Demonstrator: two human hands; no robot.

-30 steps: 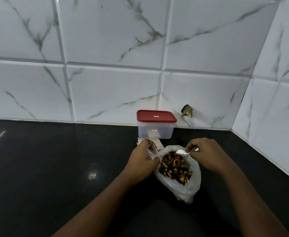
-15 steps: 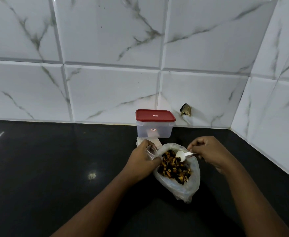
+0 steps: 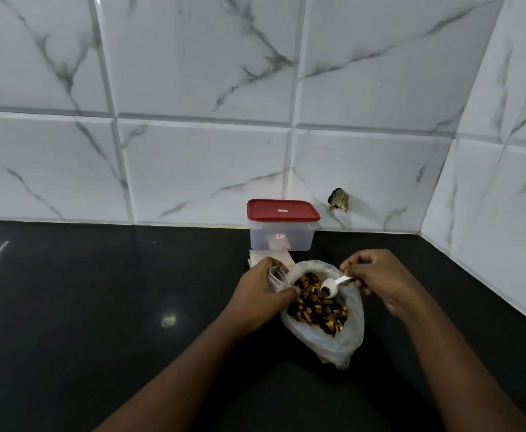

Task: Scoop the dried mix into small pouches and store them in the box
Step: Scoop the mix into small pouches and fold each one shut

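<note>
We found the scene dim and evenly lit, with light from overhead. The black countertop (image 3: 68,307) returned one small glare spot (image 3: 168,321) and faint streaks at its left edge. Toward the frame edges the wall tiles (image 3: 193,57) bowed. The dried mix (image 3: 314,307) appeared dark and slightly soft. Shadows were weak.

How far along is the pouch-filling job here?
Done: no filled pouch shows; the box is lidded. In hand: right hand dips a spoon into the dried mix; left hand holds a pouch. Left: filling, opening the box, storing.
</note>
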